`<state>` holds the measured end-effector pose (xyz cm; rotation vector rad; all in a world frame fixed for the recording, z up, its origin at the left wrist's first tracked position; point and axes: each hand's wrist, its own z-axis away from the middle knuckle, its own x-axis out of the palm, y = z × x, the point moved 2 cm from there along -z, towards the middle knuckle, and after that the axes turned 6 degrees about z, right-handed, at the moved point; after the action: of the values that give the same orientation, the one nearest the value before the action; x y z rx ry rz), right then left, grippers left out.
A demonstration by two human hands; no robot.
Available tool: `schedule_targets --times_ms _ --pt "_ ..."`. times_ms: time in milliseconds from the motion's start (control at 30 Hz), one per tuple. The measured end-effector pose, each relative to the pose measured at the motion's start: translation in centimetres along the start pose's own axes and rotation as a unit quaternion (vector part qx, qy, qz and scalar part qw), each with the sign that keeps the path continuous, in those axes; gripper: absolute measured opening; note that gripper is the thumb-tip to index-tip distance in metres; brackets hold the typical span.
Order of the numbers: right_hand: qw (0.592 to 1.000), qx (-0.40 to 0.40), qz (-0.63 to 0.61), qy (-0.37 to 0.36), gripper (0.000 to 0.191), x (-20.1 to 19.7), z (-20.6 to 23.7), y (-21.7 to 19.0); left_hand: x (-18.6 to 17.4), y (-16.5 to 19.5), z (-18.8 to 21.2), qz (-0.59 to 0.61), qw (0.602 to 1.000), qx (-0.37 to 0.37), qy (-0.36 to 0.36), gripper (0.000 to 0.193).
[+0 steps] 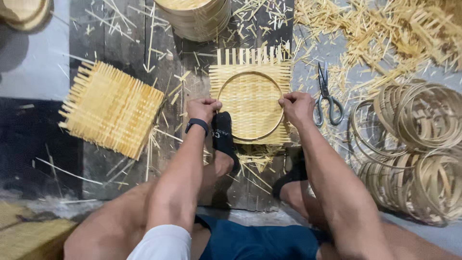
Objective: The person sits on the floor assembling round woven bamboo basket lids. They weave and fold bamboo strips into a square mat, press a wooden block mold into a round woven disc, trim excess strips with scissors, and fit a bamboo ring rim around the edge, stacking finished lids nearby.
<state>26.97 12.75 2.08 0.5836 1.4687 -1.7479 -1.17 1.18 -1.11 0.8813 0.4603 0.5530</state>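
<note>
Between your feet on dark wooden floor: square woven bamboo mat, round thin bamboo hoop lying on it. Your left hand pinches hoop's left edge, fingers closed; your right hand pinches right edge, same grip. Grey scissors just right of mat. Second woven mat well left. Pile of bamboo hoops far right.

We reach both bare forearms forward toward twelve o'clock, elbows bent near the knees. Our left hand is curled with fingers pinched shut, a dark band on its wrist. Our right hand, at three o'clock of it, is clenched likewise, knuckles up.
</note>
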Motion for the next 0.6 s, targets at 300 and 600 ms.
schedule_targets --times_ms 300,600 --pt "0.998 -0.009 -0.019 -0.067 0.018 -1.5 -3.7 -1.4 -0.9 3.8 -1.4 -0.089 0.996 0.005 0.001 0.017" --pt "0.990 -0.065 0.106 -0.067 0.030 -5.7 -6.0 -7.1 1.4 11.4 -3.3 -0.395 0.910 0.109 -0.061 0.033"
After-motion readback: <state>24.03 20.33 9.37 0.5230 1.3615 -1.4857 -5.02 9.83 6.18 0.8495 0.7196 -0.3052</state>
